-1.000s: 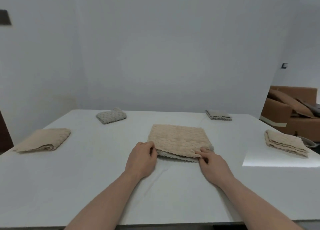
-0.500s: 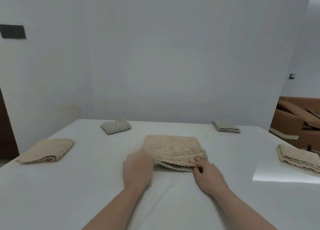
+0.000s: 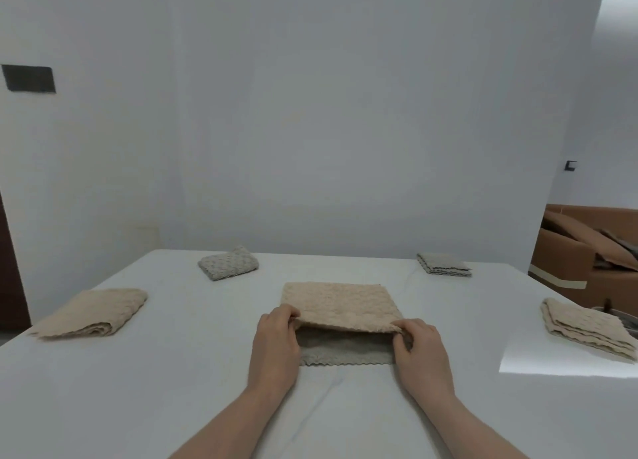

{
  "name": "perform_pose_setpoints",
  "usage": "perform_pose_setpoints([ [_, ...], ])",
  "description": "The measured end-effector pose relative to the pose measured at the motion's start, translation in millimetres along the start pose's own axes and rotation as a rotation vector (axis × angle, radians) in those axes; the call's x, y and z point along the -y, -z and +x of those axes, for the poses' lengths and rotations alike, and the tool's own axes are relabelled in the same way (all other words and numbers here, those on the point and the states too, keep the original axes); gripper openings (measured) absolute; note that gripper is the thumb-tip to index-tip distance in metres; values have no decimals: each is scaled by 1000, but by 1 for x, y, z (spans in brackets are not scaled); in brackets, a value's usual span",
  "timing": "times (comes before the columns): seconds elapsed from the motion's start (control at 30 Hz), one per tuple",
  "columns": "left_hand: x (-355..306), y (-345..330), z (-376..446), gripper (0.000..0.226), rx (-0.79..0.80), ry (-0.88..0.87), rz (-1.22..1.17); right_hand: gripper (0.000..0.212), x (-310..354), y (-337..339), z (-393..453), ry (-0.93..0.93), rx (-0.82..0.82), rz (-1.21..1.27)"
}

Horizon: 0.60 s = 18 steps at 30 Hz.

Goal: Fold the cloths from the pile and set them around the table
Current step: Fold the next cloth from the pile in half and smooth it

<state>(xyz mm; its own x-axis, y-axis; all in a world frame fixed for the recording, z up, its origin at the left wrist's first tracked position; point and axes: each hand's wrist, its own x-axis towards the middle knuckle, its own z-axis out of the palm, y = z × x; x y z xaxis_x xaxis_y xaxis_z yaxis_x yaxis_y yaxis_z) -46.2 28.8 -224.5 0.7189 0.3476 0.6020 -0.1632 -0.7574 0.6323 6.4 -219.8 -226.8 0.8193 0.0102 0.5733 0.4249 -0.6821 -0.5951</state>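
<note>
A small pile of cloths lies in the middle of the white table (image 3: 138, 389). Its top beige cloth (image 3: 338, 303) has its near edge raised off the grey cloth (image 3: 341, 353) beneath. My left hand (image 3: 274, 344) pinches the beige cloth's near left corner. My right hand (image 3: 419, 350) pinches its near right corner. Folded cloths sit around the table: a beige one (image 3: 95, 312) at the left, a grey one (image 3: 228, 267) at the far left, a grey one (image 3: 443, 268) at the far right, a beige one (image 3: 587, 327) at the right.
A plain white wall stands behind the table's far edge. A brown sofa (image 3: 587, 251) is beyond the table's right side. A dark plate (image 3: 29, 78) is fixed on the left wall. A bright patch of light (image 3: 552, 365) lies on the table at the right.
Both hands have lifted the near edge of the top beige cloth, and the grey cloth under it now shows. The view has tilted up a little.
</note>
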Motion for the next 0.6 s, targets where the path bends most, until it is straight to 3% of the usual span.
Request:
perform_pose_setpoints([
  [0.13, -8, 15, 17, 38, -6, -56, 35, 34, 20, 12, 14, 9, 7, 94],
  [0.33, -55, 67, 72, 17, -116, -156, 7, 24, 76, 60, 52, 83, -103, 170],
  [0.6, -120, 166, 82, 11, -200, -248, 26, 18, 145, 135, 46, 254, -164, 166],
])
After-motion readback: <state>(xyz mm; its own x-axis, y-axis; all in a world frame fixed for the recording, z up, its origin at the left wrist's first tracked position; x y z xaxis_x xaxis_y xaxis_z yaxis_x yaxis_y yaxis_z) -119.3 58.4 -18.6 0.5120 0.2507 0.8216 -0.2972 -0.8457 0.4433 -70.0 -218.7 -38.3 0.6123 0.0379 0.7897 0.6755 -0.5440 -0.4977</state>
